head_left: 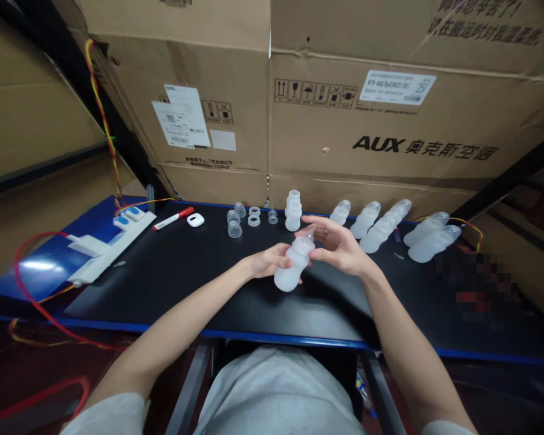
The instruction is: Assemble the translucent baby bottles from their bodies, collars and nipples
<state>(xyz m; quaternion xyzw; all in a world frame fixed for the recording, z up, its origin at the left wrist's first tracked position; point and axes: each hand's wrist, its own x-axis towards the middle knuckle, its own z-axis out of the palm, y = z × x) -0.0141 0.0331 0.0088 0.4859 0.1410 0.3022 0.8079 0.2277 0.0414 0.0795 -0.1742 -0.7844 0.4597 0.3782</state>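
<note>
A translucent white baby bottle [288,275] with a clear teat [309,232] on top leans to the right above the black table mat. My left hand [272,260] is closed around its body. My right hand [340,248] curves around the bottle's upper end, thumb against the collar and fingers partly hidden behind the teat. Just beyond stands an uncapped bottle [293,211]. Left of that lie a loose teat [272,216], two collar rings [254,216] and several clear caps [234,223].
Several capped bottles [381,232] stand along the right rear. At left are a marker [173,219], a white earphone case [195,220] and a power strip [113,248] with red and yellow cords. Large cardboard boxes [317,145] wall the back; a pixelated patch covers the right.
</note>
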